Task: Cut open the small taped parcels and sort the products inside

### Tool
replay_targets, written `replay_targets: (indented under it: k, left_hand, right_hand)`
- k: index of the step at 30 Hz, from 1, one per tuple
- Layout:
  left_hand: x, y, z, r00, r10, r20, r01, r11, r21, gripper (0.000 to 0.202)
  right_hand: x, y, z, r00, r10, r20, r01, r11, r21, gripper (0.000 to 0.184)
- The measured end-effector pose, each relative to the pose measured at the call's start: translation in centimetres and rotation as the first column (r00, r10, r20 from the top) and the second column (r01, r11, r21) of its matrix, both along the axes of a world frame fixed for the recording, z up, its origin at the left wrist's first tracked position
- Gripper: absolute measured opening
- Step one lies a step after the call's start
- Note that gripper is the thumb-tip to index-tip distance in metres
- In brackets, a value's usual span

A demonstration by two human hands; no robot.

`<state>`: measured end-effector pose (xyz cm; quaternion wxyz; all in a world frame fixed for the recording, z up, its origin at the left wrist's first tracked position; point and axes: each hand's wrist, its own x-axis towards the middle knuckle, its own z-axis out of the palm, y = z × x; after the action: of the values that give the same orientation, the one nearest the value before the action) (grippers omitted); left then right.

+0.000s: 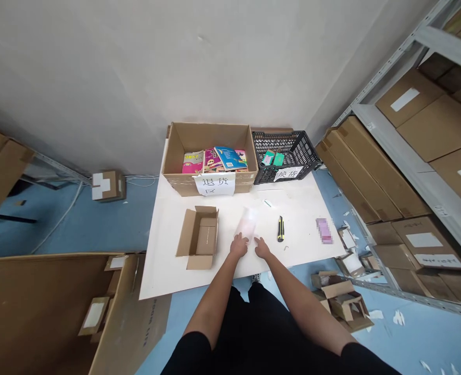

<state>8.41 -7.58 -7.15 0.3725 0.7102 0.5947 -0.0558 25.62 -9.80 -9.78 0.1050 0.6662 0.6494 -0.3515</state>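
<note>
On the white table top (167,250) a pale pink, shiny, see-through packet (247,221) lies in front of me; glare hides what it is exactly. My left hand (239,246) is closed at its lower left edge, fingers bent over it. At the lower right corner is my right hand (262,248), index finger stretched out and holding nothing I can see. Left of the packet stands a small cardboard box (202,237) with its flaps up. A yellow and black box cutter (281,229) lies to the right.
Behind stand a large cardboard box (183,183) of books and a black plastic crate (307,151) holding small green boxes. A blurred purple item (324,230) lies near the table's right edge. Shelves with cartons (421,112) rise at right; a big open carton (109,317) stands at left.
</note>
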Motion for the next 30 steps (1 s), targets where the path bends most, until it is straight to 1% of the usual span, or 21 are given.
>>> replay_targets:
  k: [1, 4, 6, 7, 10, 12, 14, 17, 19, 21, 24, 27, 30]
  left_hand:
    - [0.4, 0.3, -0.9, 1.000, -0.019, 0.000, 0.019, 1.000, 0.000, 0.044]
    - [2.1, 0.6, -3.4, 0.999, -0.052, -0.014, 0.052, 0.998, 0.037, 0.058]
    - [3.4, 0.5, -4.5, 1.000, -0.019, -0.016, 0.020, 0.997, 0.078, 0.064]
    - [4.1, 0.4, -4.8, 1.000, 0.011, -0.001, -0.011, 0.995, 0.096, 0.065]
    - [5.9, 0.5, -4.7, 0.994, 0.073, 0.085, -0.082, 0.990, 0.117, 0.066]
    - [6.7, 0.6, -4.2, 0.988, 0.065, 0.139, -0.083, 0.989, 0.126, 0.068]
    - [7.0, 0.8, -3.6, 0.981, 0.056, 0.183, -0.082, 0.987, 0.138, 0.072]
    - [6.7, 0.7, -2.6, 0.970, 0.078, 0.229, -0.113, 0.983, 0.144, 0.076]
    - [6.6, 0.7, -2.1, 0.972, 0.082, 0.219, -0.113, 0.985, 0.132, 0.072]
    - [6.9, 1.0, -1.9, 0.979, 0.070, 0.192, -0.092, 0.990, 0.107, 0.061]
    - [8.4, 2.1, -2.1, 0.987, 0.092, 0.135, -0.100, 0.993, 0.055, 0.045]
    - [10.4, 3.9, -2.9, 0.988, 0.139, 0.061, -0.141, 0.990, 0.019, 0.044]
    - [11.9, 5.4, -3.8, 0.988, 0.153, 0.019, -0.153, 0.988, 0.005, 0.046]
  right_hand:
    - [0.7, -0.6, -0.4, 0.999, -0.028, -0.028, 0.028, 1.000, 0.000, 0.084]
    - [3.2, -2.3, -1.3, 0.988, -0.124, -0.087, 0.124, 0.992, -0.013, 0.081]
    - [4.8, -3.2, -1.6, 0.983, -0.155, -0.102, 0.153, 0.988, -0.027, 0.077]
    - [5.5, -3.4, -1.7, 0.982, -0.163, -0.100, 0.160, 0.986, -0.040, 0.076]
    - [6.6, -3.5, -1.4, 0.983, -0.166, -0.080, 0.161, 0.985, -0.063, 0.074]
    - [6.5, -2.9, -1.1, 0.982, -0.170, -0.077, 0.167, 0.985, -0.047, 0.077]
    - [6.1, -2.1, -0.8, 0.980, -0.176, -0.089, 0.174, 0.984, -0.025, 0.080]
    - [5.2, -0.8, -0.8, 0.982, -0.157, -0.108, 0.155, 0.988, -0.030, 0.084]
    - [4.7, -0.1, -1.0, 0.985, -0.145, -0.098, 0.141, 0.989, -0.045, 0.088]
    - [4.6, 0.3, -1.3, 0.985, -0.159, -0.073, 0.156, 0.987, -0.042, 0.091]
    - [5.7, 0.0, -1.8, 0.975, -0.219, -0.045, 0.219, 0.976, -0.003, 0.091]
    - [8.0, -1.3, -2.1, 0.963, -0.264, -0.051, 0.266, 0.964, 0.028, 0.081]
    - [10.1, -2.6, -2.2, 0.962, -0.262, -0.078, 0.266, 0.963, 0.042, 0.077]
